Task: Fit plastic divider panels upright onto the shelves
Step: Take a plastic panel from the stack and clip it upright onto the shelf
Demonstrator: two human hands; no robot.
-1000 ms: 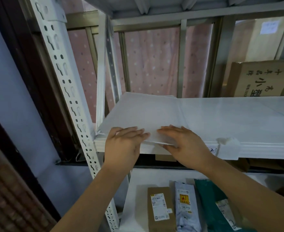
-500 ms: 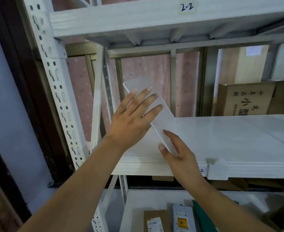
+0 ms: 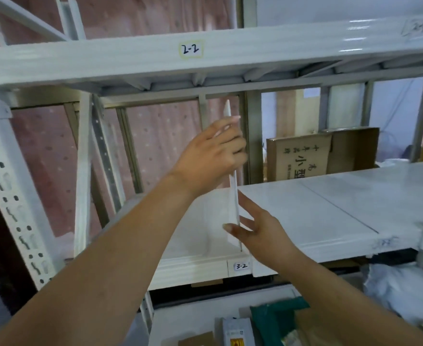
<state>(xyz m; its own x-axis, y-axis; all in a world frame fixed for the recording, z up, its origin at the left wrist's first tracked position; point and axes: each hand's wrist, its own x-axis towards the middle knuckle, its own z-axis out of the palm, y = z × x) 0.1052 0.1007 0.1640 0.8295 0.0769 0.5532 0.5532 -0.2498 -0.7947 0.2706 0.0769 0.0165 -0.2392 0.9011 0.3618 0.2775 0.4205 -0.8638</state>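
I see the white divider panel (image 3: pixel 233 186) standing on edge in the middle of the frame, nearly upright, its lower end resting on the white shelf (image 3: pixel 317 208) close to the front lip, just above the small tag marked 3-2 (image 3: pixel 241 266). My left hand (image 3: pixel 213 156) comes in from the lower left and is closed around the panel's upper half, fingers wrapped over its far face and the thumb on the near side. My right hand (image 3: pixel 258 233) sits low and just right of the panel's lower edge with the fingers spread; the thumb tip lies against the panel's near edge, though I can't quite tell whether the other fingers touch it. The panel's top reaches up toward the underside of the upper shelf (image 3: pixel 130 61), which carries a tag reading 2-2 (image 3: pixel 191 49). A cardboard box (image 3: pixel 303 156) stands at the back of the shelf, right of centre. Packages (image 3: pixel 275 320) lie on the level below, at the bottom of the frame.
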